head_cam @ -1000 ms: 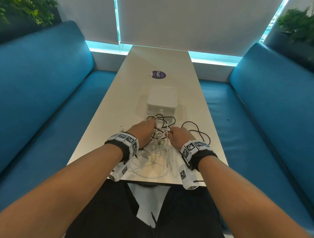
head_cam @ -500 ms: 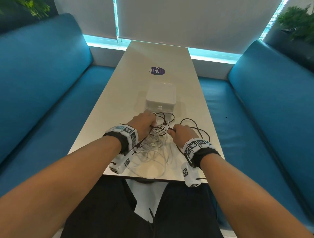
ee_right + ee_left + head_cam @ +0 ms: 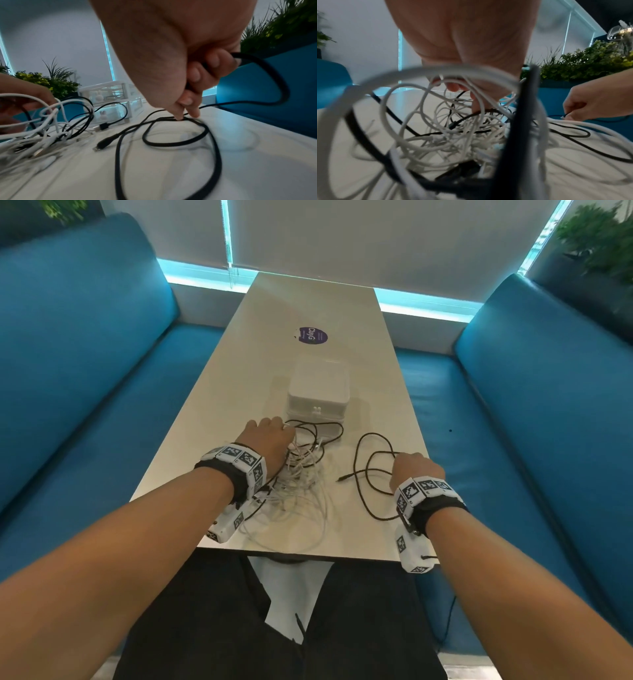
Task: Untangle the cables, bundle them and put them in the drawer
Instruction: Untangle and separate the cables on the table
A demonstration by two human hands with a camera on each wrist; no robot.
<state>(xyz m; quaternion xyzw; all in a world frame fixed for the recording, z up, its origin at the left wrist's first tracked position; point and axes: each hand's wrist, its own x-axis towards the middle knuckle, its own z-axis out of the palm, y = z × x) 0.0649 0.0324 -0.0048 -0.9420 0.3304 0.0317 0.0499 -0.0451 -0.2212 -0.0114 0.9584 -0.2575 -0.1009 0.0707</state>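
Note:
A tangle of white and black cables (image 3: 301, 477) (image 3: 453, 128) lies at the near end of the table (image 3: 376, 392). My left hand (image 3: 270, 440) (image 3: 464, 86) sits on the tangle, its fingers curled round white strands. My right hand (image 3: 414, 470) (image 3: 197, 81) grips a black cable (image 3: 373, 474) (image 3: 171, 135) that lies in loose loops to the right of the tangle, its plug (image 3: 102, 144) free on the table. A white two-drawer box (image 3: 318, 395) (image 3: 111, 102) stands just behind the tangle, both drawers closed.
Blue sofas (image 3: 85, 354) (image 3: 548, 412) flank the narrow table on both sides. A purple round sticker (image 3: 312, 335) marks the table farther back. Plants (image 3: 603, 237) stand behind the sofa backs. The table's near edge (image 3: 308, 553) is close to my wrists.
My right hand has moved right, drawing the black cable out of the tangle into loose loops. My left hand has stayed on the tangle.

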